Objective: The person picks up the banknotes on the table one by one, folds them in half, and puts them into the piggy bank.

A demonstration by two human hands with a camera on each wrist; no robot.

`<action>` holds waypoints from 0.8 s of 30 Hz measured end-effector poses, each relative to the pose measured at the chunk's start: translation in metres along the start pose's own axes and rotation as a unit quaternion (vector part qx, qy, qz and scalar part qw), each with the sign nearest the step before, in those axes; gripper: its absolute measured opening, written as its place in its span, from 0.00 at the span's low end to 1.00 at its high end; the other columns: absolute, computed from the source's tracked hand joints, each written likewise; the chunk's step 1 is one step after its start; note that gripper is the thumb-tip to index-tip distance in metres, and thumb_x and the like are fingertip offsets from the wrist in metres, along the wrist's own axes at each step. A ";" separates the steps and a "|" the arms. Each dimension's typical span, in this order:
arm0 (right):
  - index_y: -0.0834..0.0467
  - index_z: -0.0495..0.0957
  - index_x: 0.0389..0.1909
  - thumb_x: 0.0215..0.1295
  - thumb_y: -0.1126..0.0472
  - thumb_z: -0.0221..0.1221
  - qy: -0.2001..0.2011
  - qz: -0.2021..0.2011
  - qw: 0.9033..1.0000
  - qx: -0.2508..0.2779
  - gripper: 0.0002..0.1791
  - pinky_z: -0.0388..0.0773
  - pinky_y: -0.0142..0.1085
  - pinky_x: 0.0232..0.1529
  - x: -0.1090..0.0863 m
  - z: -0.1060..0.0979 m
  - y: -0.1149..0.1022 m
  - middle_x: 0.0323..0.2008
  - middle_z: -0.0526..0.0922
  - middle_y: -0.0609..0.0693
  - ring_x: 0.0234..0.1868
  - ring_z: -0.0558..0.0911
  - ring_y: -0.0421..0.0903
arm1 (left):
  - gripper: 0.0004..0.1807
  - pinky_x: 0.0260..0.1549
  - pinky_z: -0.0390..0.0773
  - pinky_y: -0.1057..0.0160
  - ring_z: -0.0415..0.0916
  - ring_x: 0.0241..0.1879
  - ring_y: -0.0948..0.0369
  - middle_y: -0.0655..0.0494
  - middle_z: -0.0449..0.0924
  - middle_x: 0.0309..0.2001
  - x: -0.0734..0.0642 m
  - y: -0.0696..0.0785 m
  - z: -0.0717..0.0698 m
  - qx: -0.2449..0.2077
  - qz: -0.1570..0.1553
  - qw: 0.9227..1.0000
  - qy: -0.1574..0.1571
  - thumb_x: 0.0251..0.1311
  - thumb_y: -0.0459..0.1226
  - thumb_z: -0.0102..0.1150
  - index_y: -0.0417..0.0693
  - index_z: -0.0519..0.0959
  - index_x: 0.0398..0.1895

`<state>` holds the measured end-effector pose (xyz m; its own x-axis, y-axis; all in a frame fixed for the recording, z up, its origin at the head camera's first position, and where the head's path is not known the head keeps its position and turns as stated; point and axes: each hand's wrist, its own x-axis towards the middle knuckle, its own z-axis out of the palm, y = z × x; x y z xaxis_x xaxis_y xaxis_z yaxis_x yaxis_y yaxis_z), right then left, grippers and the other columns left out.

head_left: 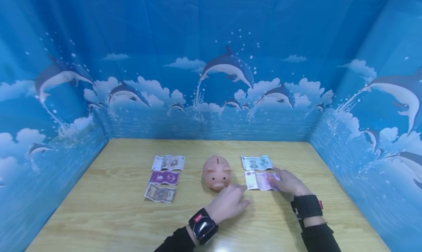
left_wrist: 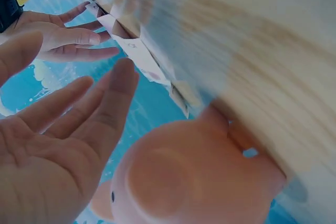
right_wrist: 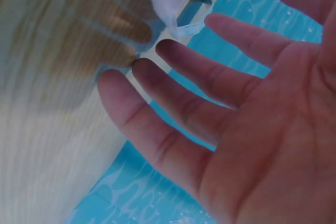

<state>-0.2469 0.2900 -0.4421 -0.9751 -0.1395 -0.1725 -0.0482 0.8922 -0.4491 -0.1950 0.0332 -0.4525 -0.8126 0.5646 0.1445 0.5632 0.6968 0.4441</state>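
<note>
A pink piggy bank [head_left: 216, 171] with a coin slot on top stands mid-table, facing me. My left hand [head_left: 227, 203] hovers just in front of its snout, fingers spread and holding nothing; in the left wrist view the bank [left_wrist: 194, 171] is close beside that palm [left_wrist: 63, 156]. My right hand [head_left: 290, 182] is at the right end of a pink banknote [head_left: 260, 180], its fingers [right_wrist: 163, 135] extended and apart. Whether a fingertip touches the note cannot be told. Behind that note lies a blue-green banknote [head_left: 256, 163].
Left of the bank lie a brownish-grey banknote [head_left: 168, 163], a purple banknote [head_left: 164, 177] and a brown banknote [head_left: 160, 193] in a column. The wooden table [head_left: 108, 208] is enclosed by a blue dolphin-print curtain [head_left: 158, 43] at the back and sides.
</note>
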 end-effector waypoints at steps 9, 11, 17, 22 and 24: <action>0.71 0.64 0.67 0.73 0.51 0.51 0.002 0.008 1.000 -0.008 0.32 0.66 0.65 0.62 0.002 0.002 0.004 0.62 0.68 0.76 0.64 0.66 0.74 | 0.24 0.33 0.79 0.71 0.78 0.37 0.64 0.54 0.83 0.43 0.006 0.007 0.011 -0.007 -0.012 0.999 -0.042 0.60 0.45 0.65 0.46 0.77 0.58; 0.71 0.64 0.67 0.73 0.51 0.51 0.002 0.011 1.000 -0.011 0.32 0.65 0.66 0.62 0.003 0.002 0.004 0.62 0.68 0.76 0.64 0.66 0.74 | 0.28 0.42 0.81 0.67 0.79 0.47 0.61 0.50 0.81 0.52 0.006 0.009 0.014 0.004 -0.022 0.999 -0.048 0.59 0.47 0.65 0.47 0.75 0.62; 0.70 0.64 0.67 0.72 0.51 0.53 0.005 0.020 1.000 -0.015 0.32 0.67 0.65 0.61 0.006 0.004 0.008 0.62 0.69 0.76 0.64 0.67 0.73 | 0.33 0.58 0.77 0.57 0.73 0.60 0.53 0.43 0.74 0.62 0.012 0.013 0.019 0.026 -0.045 0.997 -0.048 0.60 0.51 0.63 0.46 0.71 0.65; 0.70 0.64 0.67 0.71 0.53 0.55 0.008 0.016 1.000 0.000 0.32 0.67 0.65 0.61 0.005 0.003 0.008 0.61 0.70 0.75 0.63 0.67 0.73 | 0.35 0.65 0.71 0.54 0.69 0.65 0.51 0.41 0.71 0.65 0.021 0.016 0.020 0.026 -0.069 0.996 -0.056 0.59 0.54 0.62 0.45 0.71 0.66; 0.70 0.64 0.67 0.71 0.54 0.55 0.006 0.017 1.000 0.008 0.31 0.67 0.65 0.60 0.004 0.003 0.008 0.62 0.70 0.75 0.63 0.67 0.73 | 0.36 0.63 0.73 0.55 0.70 0.63 0.52 0.42 0.72 0.64 0.023 0.016 0.019 0.018 -0.079 0.995 -0.065 0.59 0.55 0.63 0.45 0.71 0.65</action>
<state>-0.2505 0.2950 -0.4486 -0.9785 -0.1041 -0.1778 -0.0116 0.8895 -0.4568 -0.2016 0.0659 -0.4592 -0.8662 0.4980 -0.0407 0.4376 0.7954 0.4192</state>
